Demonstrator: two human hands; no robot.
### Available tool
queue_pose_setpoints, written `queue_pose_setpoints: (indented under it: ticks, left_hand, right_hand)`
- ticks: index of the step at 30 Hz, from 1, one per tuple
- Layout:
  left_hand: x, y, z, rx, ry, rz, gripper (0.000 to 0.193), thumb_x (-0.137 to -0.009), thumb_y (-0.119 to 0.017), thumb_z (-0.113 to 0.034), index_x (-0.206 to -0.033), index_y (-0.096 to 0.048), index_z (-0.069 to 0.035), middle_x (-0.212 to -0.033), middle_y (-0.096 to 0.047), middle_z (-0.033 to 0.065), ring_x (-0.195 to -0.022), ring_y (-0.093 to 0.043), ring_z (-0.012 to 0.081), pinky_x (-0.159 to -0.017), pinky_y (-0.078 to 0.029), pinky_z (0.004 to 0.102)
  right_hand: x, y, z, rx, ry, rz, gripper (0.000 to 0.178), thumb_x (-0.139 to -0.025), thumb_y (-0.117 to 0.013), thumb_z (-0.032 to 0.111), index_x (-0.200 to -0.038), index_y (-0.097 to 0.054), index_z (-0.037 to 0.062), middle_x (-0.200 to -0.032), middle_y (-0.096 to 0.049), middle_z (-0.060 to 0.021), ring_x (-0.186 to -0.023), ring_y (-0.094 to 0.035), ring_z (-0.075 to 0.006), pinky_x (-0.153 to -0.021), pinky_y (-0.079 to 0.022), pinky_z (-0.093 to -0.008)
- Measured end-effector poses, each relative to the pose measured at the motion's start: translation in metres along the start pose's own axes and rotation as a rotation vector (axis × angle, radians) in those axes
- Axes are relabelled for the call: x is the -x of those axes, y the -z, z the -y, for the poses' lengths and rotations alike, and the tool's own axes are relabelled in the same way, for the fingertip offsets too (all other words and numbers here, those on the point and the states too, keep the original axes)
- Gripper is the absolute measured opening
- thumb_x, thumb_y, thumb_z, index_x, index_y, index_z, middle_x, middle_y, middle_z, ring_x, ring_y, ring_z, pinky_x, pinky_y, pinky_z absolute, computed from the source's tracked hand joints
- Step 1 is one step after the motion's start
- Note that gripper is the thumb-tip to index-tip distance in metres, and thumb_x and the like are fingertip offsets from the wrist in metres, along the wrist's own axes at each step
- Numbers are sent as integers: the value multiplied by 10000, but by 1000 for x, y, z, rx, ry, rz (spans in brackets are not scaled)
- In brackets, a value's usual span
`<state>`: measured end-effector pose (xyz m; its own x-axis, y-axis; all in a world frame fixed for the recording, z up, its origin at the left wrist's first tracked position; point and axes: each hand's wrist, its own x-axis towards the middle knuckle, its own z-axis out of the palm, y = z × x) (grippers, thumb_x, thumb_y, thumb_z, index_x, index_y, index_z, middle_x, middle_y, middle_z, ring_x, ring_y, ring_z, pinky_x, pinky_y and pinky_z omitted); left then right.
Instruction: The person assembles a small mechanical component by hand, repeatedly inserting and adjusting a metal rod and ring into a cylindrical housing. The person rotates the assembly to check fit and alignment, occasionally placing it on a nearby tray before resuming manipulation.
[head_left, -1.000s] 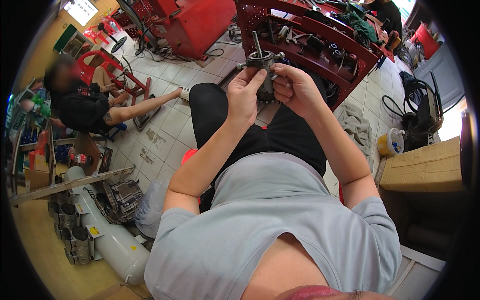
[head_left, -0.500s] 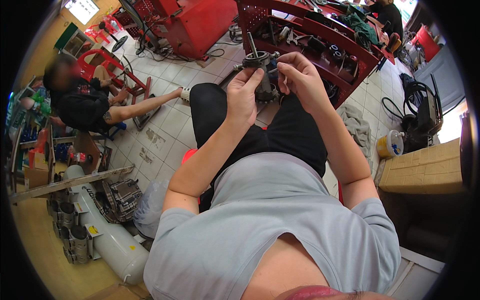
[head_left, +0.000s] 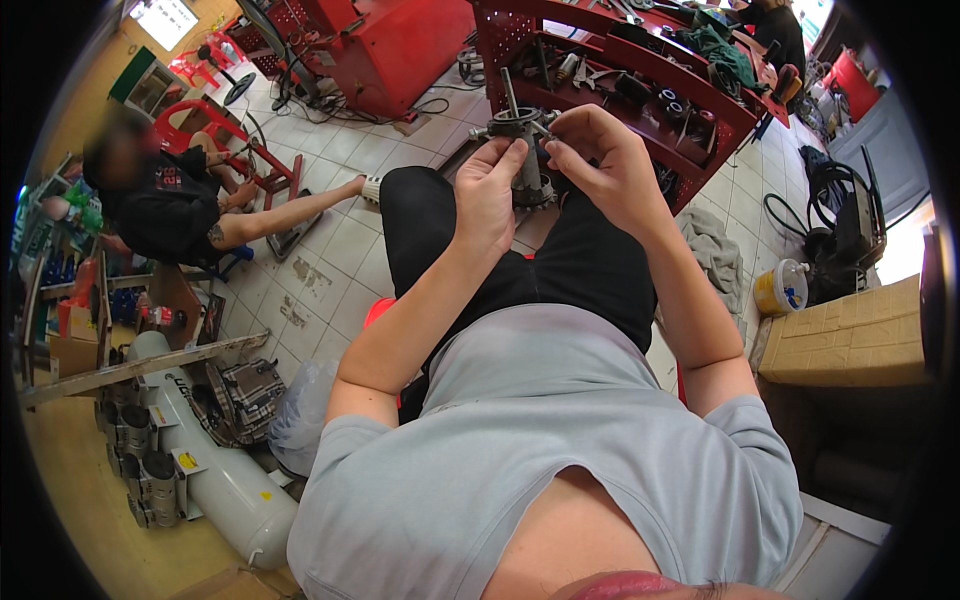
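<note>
The upright metal housing (head_left: 527,170) at twelve o'clock could tip if the left hand (head_left: 489,195) or right hand (head_left: 617,172) knocked it; whether either's fingers clamp anything, I cannot tell.

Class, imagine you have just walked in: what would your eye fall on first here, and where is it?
Probably the left hand and right hand, upper middle, close on either side of a grey metal cylinder with a thin rod rising from its top. Beyond them stands a red tool cart crowded with parts. At lower left, a long pale tank lies slantwise.
</note>
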<state>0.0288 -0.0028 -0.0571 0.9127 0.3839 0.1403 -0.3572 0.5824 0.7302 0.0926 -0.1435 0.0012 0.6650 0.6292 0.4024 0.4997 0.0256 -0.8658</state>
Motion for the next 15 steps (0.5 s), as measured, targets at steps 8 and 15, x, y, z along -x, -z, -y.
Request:
queue_pose_setpoints:
  ticks: [8, 15]
  left_hand:
    - [1, -5, 2, -15, -27, -40, 86, -928, -587, -74, -961, -645, -19, -849, -669, 27, -703, -620, 65, -629, -511, 210]
    - [1, -6, 3, -73, -89, -28, 111, -928, -595, -82, -979, -652, -1, -881, -677, 35, -742, -612, 59, -672, -486, 197]
  right_hand:
    - [0, -4, -4, 7, 75, -11, 164, -864, -643, 84, -981, -617, -28, -808, -681, -62, -684, -581, -53, -634, -490, -224]
    - [2, -2, 5, 88, 11, 27, 167, -869, -658, 67, -1011, -621, -13, -865, -676, -40, -755, -600, -65, -692, -486, -225]
